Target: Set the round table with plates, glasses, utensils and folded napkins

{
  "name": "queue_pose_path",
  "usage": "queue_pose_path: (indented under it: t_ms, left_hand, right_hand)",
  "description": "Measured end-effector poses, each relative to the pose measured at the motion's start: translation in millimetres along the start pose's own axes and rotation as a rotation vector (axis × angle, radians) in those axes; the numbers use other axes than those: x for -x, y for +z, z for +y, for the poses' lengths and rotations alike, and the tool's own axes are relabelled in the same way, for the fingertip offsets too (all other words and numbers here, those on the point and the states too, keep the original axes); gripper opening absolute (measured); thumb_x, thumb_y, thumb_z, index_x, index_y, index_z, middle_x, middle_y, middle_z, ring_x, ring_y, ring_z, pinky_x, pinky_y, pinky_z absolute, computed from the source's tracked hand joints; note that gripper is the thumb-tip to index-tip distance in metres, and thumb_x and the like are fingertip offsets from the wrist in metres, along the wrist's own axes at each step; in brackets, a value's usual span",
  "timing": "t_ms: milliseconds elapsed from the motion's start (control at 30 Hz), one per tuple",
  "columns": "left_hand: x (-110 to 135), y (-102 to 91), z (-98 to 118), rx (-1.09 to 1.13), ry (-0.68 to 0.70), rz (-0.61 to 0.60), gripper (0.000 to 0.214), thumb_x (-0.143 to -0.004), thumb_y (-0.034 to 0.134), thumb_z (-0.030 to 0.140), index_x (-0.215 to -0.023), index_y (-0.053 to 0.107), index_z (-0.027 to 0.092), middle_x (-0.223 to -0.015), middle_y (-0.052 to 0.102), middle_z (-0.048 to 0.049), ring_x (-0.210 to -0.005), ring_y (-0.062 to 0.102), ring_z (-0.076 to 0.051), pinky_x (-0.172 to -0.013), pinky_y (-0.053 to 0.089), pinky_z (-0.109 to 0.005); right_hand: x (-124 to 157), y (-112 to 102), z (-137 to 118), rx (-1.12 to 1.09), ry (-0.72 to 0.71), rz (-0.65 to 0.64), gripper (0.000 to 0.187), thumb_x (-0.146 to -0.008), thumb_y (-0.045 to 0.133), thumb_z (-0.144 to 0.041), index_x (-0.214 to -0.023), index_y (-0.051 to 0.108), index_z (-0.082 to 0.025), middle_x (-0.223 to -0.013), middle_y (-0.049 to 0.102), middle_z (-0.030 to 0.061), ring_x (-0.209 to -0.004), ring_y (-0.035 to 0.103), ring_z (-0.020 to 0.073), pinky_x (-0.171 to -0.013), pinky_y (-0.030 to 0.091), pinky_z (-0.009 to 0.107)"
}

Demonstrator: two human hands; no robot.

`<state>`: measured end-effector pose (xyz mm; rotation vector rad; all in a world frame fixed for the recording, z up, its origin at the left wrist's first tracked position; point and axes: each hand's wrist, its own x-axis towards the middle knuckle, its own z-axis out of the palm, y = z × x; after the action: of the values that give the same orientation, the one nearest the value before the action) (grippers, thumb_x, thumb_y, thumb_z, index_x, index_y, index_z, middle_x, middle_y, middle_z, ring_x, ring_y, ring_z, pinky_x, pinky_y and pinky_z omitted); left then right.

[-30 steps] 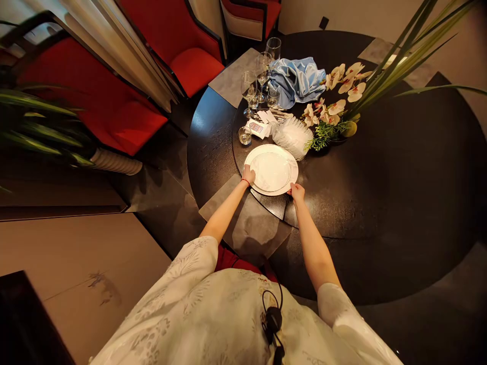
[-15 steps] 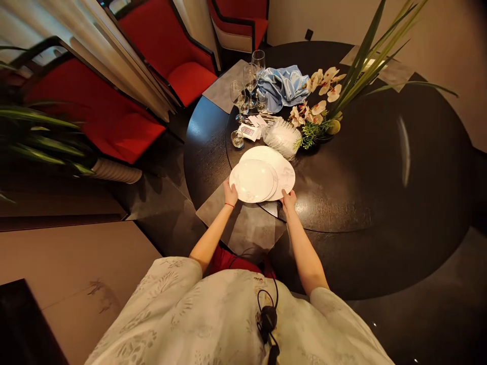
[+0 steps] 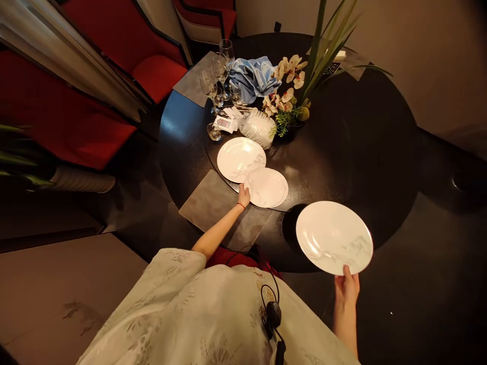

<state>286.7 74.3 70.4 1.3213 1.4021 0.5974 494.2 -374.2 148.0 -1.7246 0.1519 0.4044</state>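
Observation:
In my right hand (image 3: pixel 347 285) is a large white plate (image 3: pixel 335 235), gripped at its near rim with the thumb on top. It is held up at the right, past the table's front edge. My left hand (image 3: pixel 244 195) is closed on the left rim of a small stack of white plates (image 3: pixel 266 186), with a red string round the wrist. Behind that stack another large white plate (image 3: pixel 240 158) with a grey pattern lies on the table, its near edge close to or under the stack.
The round dark table (image 3: pixel 342 147) bears wine glasses (image 3: pixel 220 71), a small glass (image 3: pixel 214 132), a blue cloth (image 3: pixel 253 76), a clear wrapped bundle (image 3: pixel 258 128), cards (image 3: pixel 224 123) and an orchid arrangement (image 3: pixel 289 96). A grey placemat (image 3: pixel 209 205) lies at the near edge. Red chairs (image 3: pixel 160 73) stand left.
My right hand has moved right and toward me with one large plate, now apart from the others. My left hand and the smaller plates have shifted right. The view has turned right.

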Motion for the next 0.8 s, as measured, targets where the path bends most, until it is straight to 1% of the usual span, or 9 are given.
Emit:
queue_pose_path:
  t_ms: [67, 133, 200, 300, 367, 467, 567, 667, 800]
  left_hand:
    - [5, 34.8, 1, -0.008, -0.021, -0.043, 0.022, -0.088, 0.041, 0.011, -0.108, 0.049, 0.017, -0.111, 0.062, -0.0125, -0.109, 0.060, -0.020, -0.101, 0.045, -0.035]
    - [8, 62.2, 1, -0.023, -0.036, -0.070, 0.024, -0.089, 0.041, 0.012, -0.111, 0.049, 0.016, -0.114, 0.062, -0.0143, -0.111, 0.061, -0.020, -0.101, 0.045, -0.036]
    - [9, 81.5, 1, -0.044, -0.052, -0.089, 0.026, -0.090, 0.040, 0.011, -0.114, 0.049, 0.016, -0.116, 0.062, -0.0155, -0.110, 0.062, -0.021, -0.100, 0.046, -0.036]
    - [6, 97.2, 2, -0.076, -0.050, -0.098, 0.030, -0.089, 0.040, 0.010, -0.117, 0.048, 0.014, -0.119, 0.063, -0.0171, -0.111, 0.062, -0.021, -0.099, 0.046, -0.036]
    - [3, 100.4, 4, -0.101, -0.043, -0.108, 0.030, -0.088, 0.040, 0.009, -0.117, 0.049, 0.014, -0.118, 0.063, -0.0172, -0.111, 0.062, -0.022, -0.099, 0.046, -0.036]
    - [-3, 97.3, 10, -0.132, -0.045, -0.124, 0.027, -0.085, 0.047, 0.010, -0.109, 0.054, 0.016, -0.107, 0.067, -0.0146, -0.104, 0.065, -0.024, -0.096, 0.048, -0.038]
    - [-8, 89.1, 17, -0.204, 0.002, -0.165, 0.020, -0.080, 0.055, 0.011, -0.098, 0.059, 0.019, -0.093, 0.070, -0.0107, -0.095, 0.067, -0.026, -0.093, 0.049, -0.040]
    - [-9, 80.2, 23, -0.291, 0.076, -0.217, 0.014, -0.078, 0.057, 0.014, -0.090, 0.060, 0.021, -0.086, 0.070, -0.0068, -0.089, 0.066, -0.024, -0.091, 0.049, -0.039]
    - [-2, 64.5, 26, -0.260, 0.068, -0.197, 0.015, -0.080, 0.054, 0.014, -0.091, 0.060, 0.020, -0.071, 0.066, -0.0024, -0.074, 0.064, -0.020, -0.084, 0.051, -0.036]
  right_hand:
    - [17, -24, 6, 0.019, -0.032, 0.014, 0.051, -0.069, 0.075, -0.039, -0.119, 0.064, -0.037, -0.130, 0.064, -0.0001, -0.119, 0.063, 0.0265, -0.097, 0.057, 0.047]
    - [31, -38, 12, 0.034, -0.067, 0.019, 0.054, -0.072, 0.072, -0.040, -0.125, 0.060, -0.038, -0.134, 0.061, -0.0013, -0.123, 0.060, 0.0270, -0.097, 0.057, 0.049]
    - [42, -45, 18, 0.050, -0.072, 0.017, 0.055, -0.074, 0.070, -0.041, -0.128, 0.057, -0.042, -0.136, 0.060, -0.0029, -0.125, 0.058, 0.0264, -0.097, 0.057, 0.049]
    - [50, -47, 23, 0.067, 0.001, 0.028, 0.050, -0.075, 0.069, -0.043, -0.124, 0.059, -0.045, -0.132, 0.062, -0.0047, -0.124, 0.059, 0.0243, -0.098, 0.057, 0.044]
    - [52, -45, 25, 0.072, 0.064, 0.015, 0.049, -0.074, 0.069, -0.044, -0.123, 0.061, -0.043, -0.128, 0.065, -0.0038, -0.120, 0.062, 0.0236, -0.096, 0.058, 0.041]
    - [52, -37, 27, 0.088, 0.113, -0.073, 0.047, -0.074, 0.068, -0.044, -0.120, 0.064, -0.039, -0.120, 0.069, -0.0031, -0.110, 0.068, 0.0224, -0.089, 0.061, 0.037]
    - [51, -24, 32, 0.088, 0.146, -0.161, 0.042, -0.073, 0.069, -0.043, -0.115, 0.066, -0.040, -0.113, 0.072, -0.0038, -0.104, 0.070, 0.0206, -0.085, 0.063, 0.034]
    - [51, -7, 37, 0.064, 0.202, -0.218, 0.041, -0.070, 0.072, -0.043, -0.111, 0.068, -0.038, -0.110, 0.073, -0.0040, -0.102, 0.071, 0.0201, -0.087, 0.062, 0.034]
    - [55, 13, 42, 0.025, 0.297, -0.281, 0.043, -0.063, 0.078, -0.043, -0.105, 0.070, -0.033, -0.105, 0.074, -0.0026, -0.100, 0.071, 0.0203, -0.088, 0.061, 0.034]
